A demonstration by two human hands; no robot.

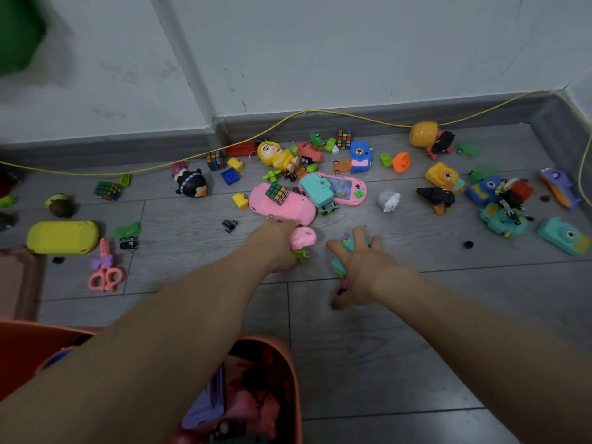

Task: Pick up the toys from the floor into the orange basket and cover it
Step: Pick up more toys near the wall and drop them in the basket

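Toys are lying scattered across the grey floor [400, 347] in front of you, most of them heaped near the skirting board. Your left hand [277, 243] is curling around a small pink toy [303, 237], with a bit of green plastic poking out beneath the fingers, just beside the pink car-shaped case [282, 206] that is carrying a small puzzle cube [277, 193] on its top. Your right hand [360, 267] is spreading its fingers over a teal toy [349, 243], pressing down on it; whether it is truly gripping it, you cannot tell from here.

The orange basket [293, 363] is sitting at the bottom of your view, right under your left forearm, and it is already holding toys: pink and red pieces and a purple flat item are showing inside, though they are too dim to name. A yellow case [62, 237] and pink toy scissors [106, 274] are lying well apart to the left, near the edge of a brownish-pink object [22, 283]. Teal toy cameras, a yellow egg [423, 133] and a white toy animal [388, 201] are lying to the right. A yellow cable [352, 116] is running along the skirting.
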